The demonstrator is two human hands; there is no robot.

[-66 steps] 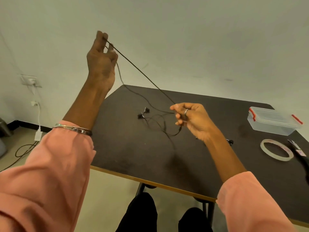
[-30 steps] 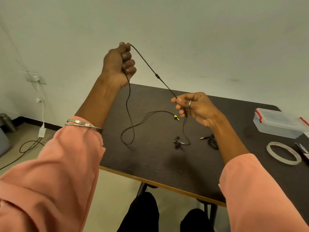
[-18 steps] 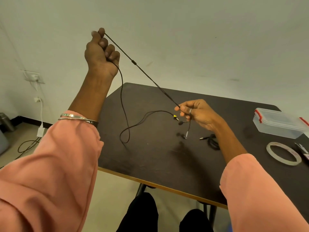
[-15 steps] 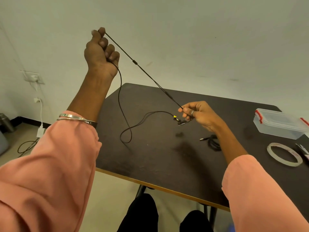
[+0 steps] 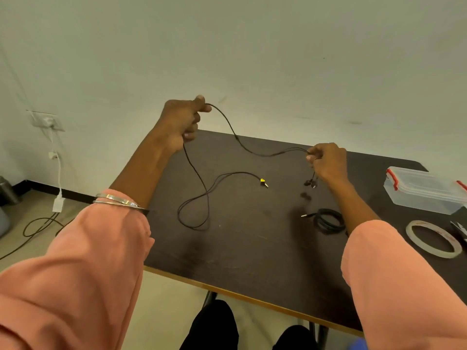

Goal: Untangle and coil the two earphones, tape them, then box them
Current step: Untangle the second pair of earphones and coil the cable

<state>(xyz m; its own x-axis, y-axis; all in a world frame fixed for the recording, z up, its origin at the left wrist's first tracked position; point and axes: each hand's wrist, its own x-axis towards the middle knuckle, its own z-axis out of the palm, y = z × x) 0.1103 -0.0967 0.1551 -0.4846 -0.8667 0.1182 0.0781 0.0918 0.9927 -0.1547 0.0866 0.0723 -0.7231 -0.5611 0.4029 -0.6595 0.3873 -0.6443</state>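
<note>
Left hand: the left hand (image 5: 180, 122) is raised above the far left corner of the dark rectangular table (image 5: 240, 248), fingers curled, thumb and forefinger pinching the thin black earphone cable (image 5: 242, 145).
Right hand: the right hand (image 5: 327, 161) is over the table's far middle, fingers curled in, tips pinched on the same cable where it splits in two.
Cable run: it sags slack between the two hands; from the left hand it also drops to the table and lies in a loose loop (image 5: 194, 213).
Plug: the yellow-marked plug (image 5: 263, 182) lies on the table between the hands.
Earbuds: two small black earbuds (image 5: 310, 183) hang under the right hand, just above the table.
Second earphone: a black coiled earphone (image 5: 328, 221) with a metal jack lies on the table beside the right forearm.
Box: a clear plastic box with red clips (image 5: 424, 189), lid on, at the table's far right edge.
Tape: a clear tape roll (image 5: 433, 238) lies flat on the table, nearer than the box.
Sleeves: both arms wear salmon-pink sleeves (image 5: 75, 261); silver bangles (image 5: 117, 199) at the left wrist.
</note>
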